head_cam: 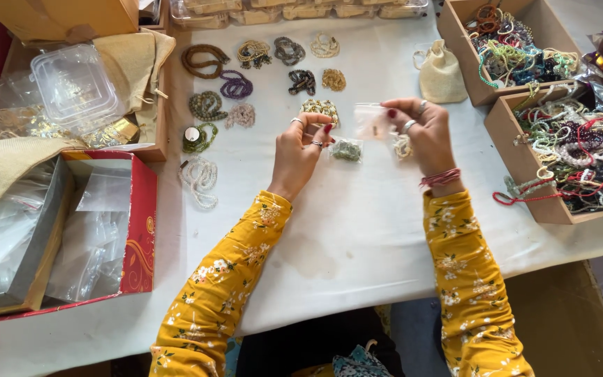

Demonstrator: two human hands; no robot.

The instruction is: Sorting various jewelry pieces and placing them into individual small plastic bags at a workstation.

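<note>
White table: small clear bag pinched between both hands, right nearer; green bead packet just below.

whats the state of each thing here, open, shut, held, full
left hand: pinching the pouch's edge
right hand: pinching the pouch
clear pouch: held up between both hands
green bead packet: lying on the table
red box: open, holding clear bags
cloth bag: drawn shut
bead boxes: open, full

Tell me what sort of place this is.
Probably a jewellery packing workbench: coiled bead strands lie in rows on the white table, cardboard boxes brim with beaded strings, and the right hand and left hand hold a small clear bag.
</note>
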